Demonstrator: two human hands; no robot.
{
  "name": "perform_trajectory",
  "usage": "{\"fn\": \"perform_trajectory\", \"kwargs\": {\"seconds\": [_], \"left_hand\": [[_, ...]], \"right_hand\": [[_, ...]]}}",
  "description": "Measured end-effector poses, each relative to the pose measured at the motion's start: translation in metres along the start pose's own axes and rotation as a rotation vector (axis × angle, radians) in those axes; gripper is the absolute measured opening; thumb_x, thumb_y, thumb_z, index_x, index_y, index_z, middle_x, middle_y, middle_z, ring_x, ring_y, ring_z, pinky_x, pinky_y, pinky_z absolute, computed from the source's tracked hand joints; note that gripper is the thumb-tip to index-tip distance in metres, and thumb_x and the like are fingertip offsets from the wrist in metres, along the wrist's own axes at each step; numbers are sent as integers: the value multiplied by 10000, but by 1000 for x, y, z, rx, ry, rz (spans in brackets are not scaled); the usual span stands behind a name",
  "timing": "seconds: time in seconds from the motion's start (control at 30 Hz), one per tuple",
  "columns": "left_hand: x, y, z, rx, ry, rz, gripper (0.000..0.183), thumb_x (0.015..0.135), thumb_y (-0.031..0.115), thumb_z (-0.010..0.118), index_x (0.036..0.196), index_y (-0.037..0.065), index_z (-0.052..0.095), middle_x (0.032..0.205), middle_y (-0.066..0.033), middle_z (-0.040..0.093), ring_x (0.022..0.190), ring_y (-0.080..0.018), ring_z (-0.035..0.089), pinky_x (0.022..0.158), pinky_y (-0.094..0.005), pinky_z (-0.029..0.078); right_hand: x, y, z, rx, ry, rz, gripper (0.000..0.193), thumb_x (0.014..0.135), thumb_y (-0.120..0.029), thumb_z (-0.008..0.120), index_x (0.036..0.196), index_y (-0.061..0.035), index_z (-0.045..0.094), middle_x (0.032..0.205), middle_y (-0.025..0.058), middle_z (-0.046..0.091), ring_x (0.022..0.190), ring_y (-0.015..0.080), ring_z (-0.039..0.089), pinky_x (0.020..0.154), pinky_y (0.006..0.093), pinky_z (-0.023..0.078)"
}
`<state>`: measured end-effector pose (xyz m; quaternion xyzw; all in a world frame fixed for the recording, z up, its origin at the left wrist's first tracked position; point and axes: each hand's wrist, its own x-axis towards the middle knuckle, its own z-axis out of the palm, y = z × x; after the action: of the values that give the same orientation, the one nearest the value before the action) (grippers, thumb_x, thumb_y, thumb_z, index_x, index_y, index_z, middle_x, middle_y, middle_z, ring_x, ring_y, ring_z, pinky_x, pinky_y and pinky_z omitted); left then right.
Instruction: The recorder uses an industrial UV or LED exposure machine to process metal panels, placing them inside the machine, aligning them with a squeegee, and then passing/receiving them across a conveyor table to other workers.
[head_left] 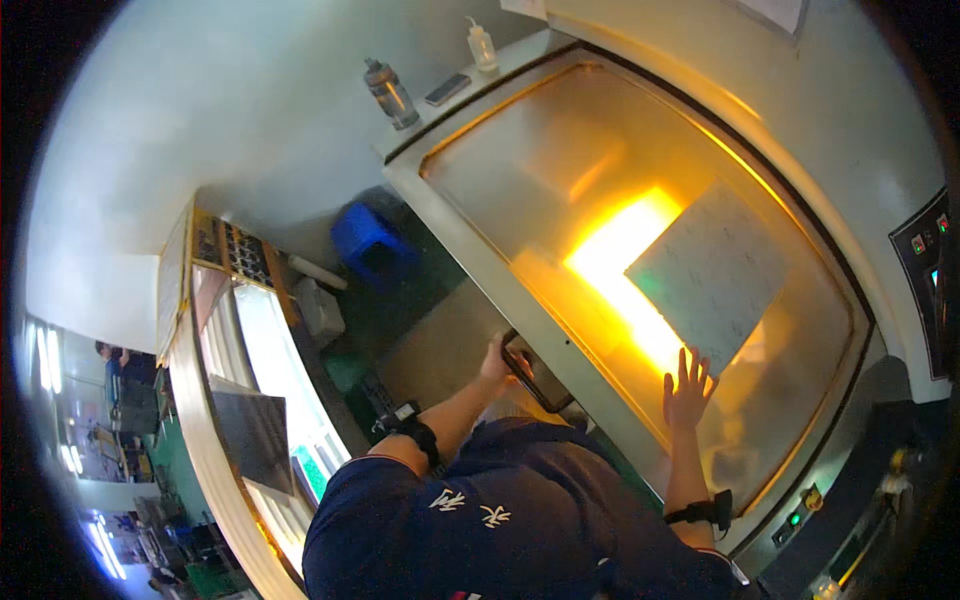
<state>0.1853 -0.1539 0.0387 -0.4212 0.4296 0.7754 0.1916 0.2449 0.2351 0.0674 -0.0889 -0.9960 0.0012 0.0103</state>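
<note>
My left hand is wrapped round a dark bar handle at the front edge of a large framed tray. My right hand is spread, fingers apart, at the near corner of a grey rectangular sheet. Whether its fingertips touch the sheet I cannot tell. The sheet lies on the tray's shiny, film-like surface, with bright yellow-orange light showing along its left and near sides. Both wrists wear black bands.
A grey bottle, a phone and a squeeze bottle stand on the far-left ledge. A blue stool is on the floor. Leftward is a lit table with a dark panel. A control panel is at right.
</note>
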Motion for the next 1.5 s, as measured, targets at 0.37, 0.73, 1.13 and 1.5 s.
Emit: {"fn": "perform_trajectory", "kwargs": {"seconds": [0.37,0.73,1.13,1.5], "left_hand": [[190,39,-59,1765,142,1120,440,883,402,606,1201,98,620,1253,-167,599,1167,-356,562,993,-516,432],[293,72,-37,1886,-141,1061,430,874,372,614,1209,102,615,1219,-165,620,1150,-352,580,994,-497,441],[251,65,-20,1866,-260,1149,423,863,339,623,1217,107,611,1181,-163,643,1131,-348,599,995,-477,451],[21,46,-60,2346,-474,740,284,821,130,604,1101,121,654,1037,-148,697,996,-352,669,835,-461,546]], "right_hand": [[8,4,13,86,-41,9,650,989,-618,293,1481,-212,414,1586,40,299,1479,301,210,1175,570,85],[15,-1,16,96,2,-15,629,1004,-570,323,1522,-212,338,1570,100,326,1481,330,212,1184,563,73],[4,3,27,106,25,11,614,982,-559,397,1498,-227,390,1584,51,311,1487,300,204,1173,567,125],[-202,-133,-33,563,47,202,666,832,-281,716,1432,-152,455,1584,146,255,1471,369,210,1181,565,157]]}}
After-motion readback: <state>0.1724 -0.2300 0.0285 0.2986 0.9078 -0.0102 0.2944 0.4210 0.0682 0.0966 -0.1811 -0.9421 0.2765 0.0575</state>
